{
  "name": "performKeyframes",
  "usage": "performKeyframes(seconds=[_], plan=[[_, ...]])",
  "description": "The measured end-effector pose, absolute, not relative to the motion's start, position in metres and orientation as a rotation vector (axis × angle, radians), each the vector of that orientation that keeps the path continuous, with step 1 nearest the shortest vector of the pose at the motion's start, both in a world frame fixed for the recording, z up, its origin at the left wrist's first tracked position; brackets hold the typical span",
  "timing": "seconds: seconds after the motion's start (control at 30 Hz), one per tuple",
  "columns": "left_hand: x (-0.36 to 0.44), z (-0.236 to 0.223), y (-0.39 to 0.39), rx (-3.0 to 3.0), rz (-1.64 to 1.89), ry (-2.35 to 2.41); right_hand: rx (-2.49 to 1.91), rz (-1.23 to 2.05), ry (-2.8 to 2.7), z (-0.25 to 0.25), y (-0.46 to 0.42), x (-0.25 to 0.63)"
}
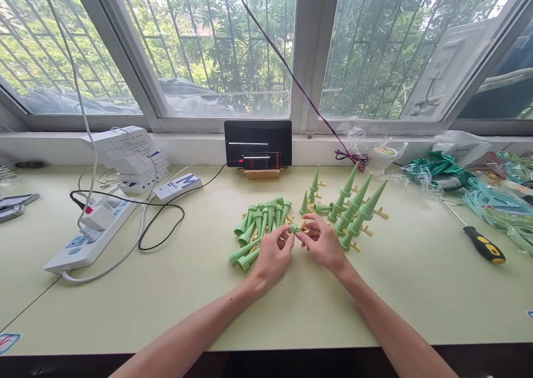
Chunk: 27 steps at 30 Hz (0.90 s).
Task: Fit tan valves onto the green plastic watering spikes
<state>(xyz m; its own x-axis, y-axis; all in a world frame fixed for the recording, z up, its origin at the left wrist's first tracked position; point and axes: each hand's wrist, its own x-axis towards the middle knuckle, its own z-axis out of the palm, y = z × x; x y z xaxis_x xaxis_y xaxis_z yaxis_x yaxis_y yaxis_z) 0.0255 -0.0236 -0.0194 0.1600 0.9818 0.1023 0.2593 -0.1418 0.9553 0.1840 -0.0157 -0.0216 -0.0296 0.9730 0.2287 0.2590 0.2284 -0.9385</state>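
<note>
- Pinched a small green piece (293,228) narrowly at the fingertips of the left hand (272,257), between the loose heap and the standing group.
- Curled the right hand (325,245) in close, fingertips at the same piece; could not tell a firm hold from a light touch.
- Judged as done: the upright green spikes (358,200) on the right, most with yellow fittings (382,213) jutting sideways.
- Judged as left: the loose green cones (270,212), heaped flat on the pale table (250,322), with yellow bits showing among them.
- Guessed at a stage partway through, with plenty remaining.
- Read a large "M" on a white box (177,187); failed to make out the smaller print.
- Found lettering on the stacked cartons (135,153) and phone (261,160) too small to read.
</note>
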Motion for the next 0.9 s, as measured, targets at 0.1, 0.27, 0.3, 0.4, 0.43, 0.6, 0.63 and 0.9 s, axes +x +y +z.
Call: performKeyframes(seconds=[0.1, 0.27, 0.3, 0.4, 0.43, 0.6, 0.63, 0.9], plan=[[0.025, -0.019, -0.024, 1.547, 1.041, 1.229, -1.264, 0.790, -1.514, -0.019, -0.018, 0.184], [0.025, -0.018, -0.025, 1.531, 1.094, 1.200, -1.273, 0.565, -1.477, -0.017, -0.019, 0.184], [0.025, -0.017, -0.025, 1.531, 1.102, 1.200, -1.276, 0.518, -1.471, -0.017, -0.019, 0.185], [0.025, -0.017, -0.025, 1.523, 1.108, 1.196, -1.293, 0.387, -1.474, -0.020, -0.017, 0.187], [0.025, -0.017, -0.025, 1.521, 1.107, 1.193, -1.297, 0.354, -1.481, -0.022, -0.016, 0.188], [0.026, -0.016, -0.026, 1.500, 1.108, 1.168, -1.308, 0.167, -1.494, -0.027, -0.013, 0.190], [0.026, -0.015, -0.027, 1.494, 1.108, 1.163, -1.305, 0.130, -1.487, -0.028, -0.013, 0.190], [0.026, -0.016, -0.028, 1.501, 1.083, 1.125, -1.323, -0.066, -1.418, -0.020, -0.014, 0.190]])
